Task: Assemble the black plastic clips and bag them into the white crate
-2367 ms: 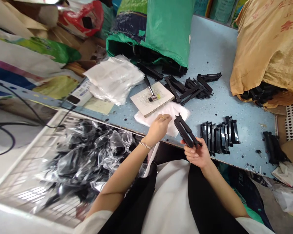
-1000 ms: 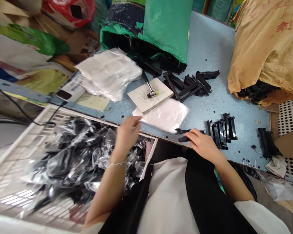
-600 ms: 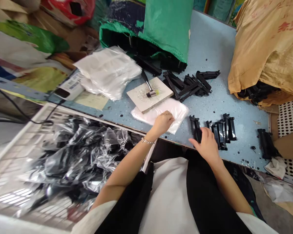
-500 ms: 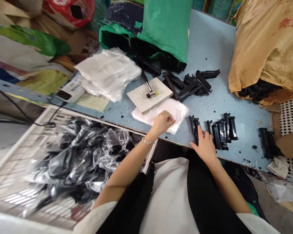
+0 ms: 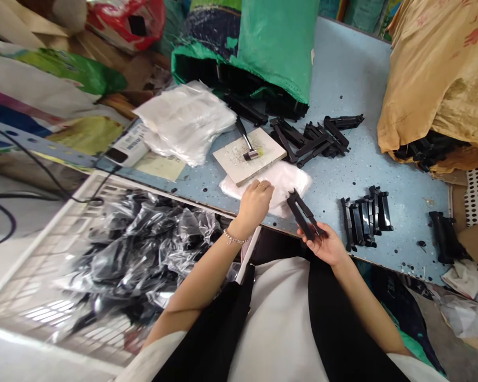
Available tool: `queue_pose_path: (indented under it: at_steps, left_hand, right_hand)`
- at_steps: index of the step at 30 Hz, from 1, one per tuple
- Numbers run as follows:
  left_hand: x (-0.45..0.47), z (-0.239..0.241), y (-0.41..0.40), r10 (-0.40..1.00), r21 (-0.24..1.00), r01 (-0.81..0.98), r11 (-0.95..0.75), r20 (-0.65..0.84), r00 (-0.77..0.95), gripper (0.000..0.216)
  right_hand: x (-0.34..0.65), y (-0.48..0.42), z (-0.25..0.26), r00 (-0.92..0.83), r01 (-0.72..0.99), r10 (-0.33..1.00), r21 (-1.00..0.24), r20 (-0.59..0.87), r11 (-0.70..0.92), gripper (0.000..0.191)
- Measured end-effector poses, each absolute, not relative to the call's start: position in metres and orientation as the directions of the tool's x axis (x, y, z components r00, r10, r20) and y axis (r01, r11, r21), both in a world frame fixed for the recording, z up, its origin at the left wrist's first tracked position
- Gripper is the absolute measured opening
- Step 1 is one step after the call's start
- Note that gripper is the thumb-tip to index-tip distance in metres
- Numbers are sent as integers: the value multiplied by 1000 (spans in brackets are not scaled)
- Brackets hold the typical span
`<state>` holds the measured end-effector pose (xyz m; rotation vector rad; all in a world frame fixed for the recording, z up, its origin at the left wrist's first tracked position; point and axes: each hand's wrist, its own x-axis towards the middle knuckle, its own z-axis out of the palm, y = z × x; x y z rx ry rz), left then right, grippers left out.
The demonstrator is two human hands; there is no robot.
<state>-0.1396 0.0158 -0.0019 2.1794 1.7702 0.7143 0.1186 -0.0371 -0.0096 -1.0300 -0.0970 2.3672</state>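
My right hand (image 5: pixel 324 245) holds a pair of long black plastic parts (image 5: pixel 300 212) by their near ends, raised at the table edge and slanting up to the left. My left hand (image 5: pixel 257 203), with a bracelet at the wrist, has its fingers curled together over the stack of thin clear plastic bags (image 5: pixel 290 183); whatever lies between the fingertips is hidden. Partly on that stack rests a pale board (image 5: pixel 231 159), and on it lies a small hammer (image 5: pixel 252 154) among crumbs. Right of my right hand is a row of several similar black parts (image 5: pixel 356 223).
A larger pile of clear bags (image 5: pixel 187 119) lies at left. Loose black parts (image 5: pixel 314 139) spread before a green sack (image 5: pixel 276 48). A brown sack (image 5: pixel 434 79) stands at right. Below the table's left edge, a white crate (image 5: pixel 32 254) holds bagged black parts.
My right hand has lifted the pair of black parts off the table and turned it up towards the left. My left hand has shifted slightly left over the bags, fingers curled.
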Motion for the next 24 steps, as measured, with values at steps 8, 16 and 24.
queue_pose_path:
  at_steps: [8, 16, 24]
  left_hand:
    - [-137, 2, 3, 928, 567, 745, -352, 316, 198, 59]
    - [-112, 20, -35, 760, 550, 528, -648, 413, 502, 73]
    - [-121, 36, -68, 837, 684, 482, -547, 432, 337, 43]
  right_hand:
    - [104, -28, 11, -709, -472, 400, -31, -581, -881, 48]
    - [79, -20, -4, -403, -401, 706, -581, -582, -708, 22]
    - [85, -58, 41, -587, -20, 792, -975, -169, -223, 61]
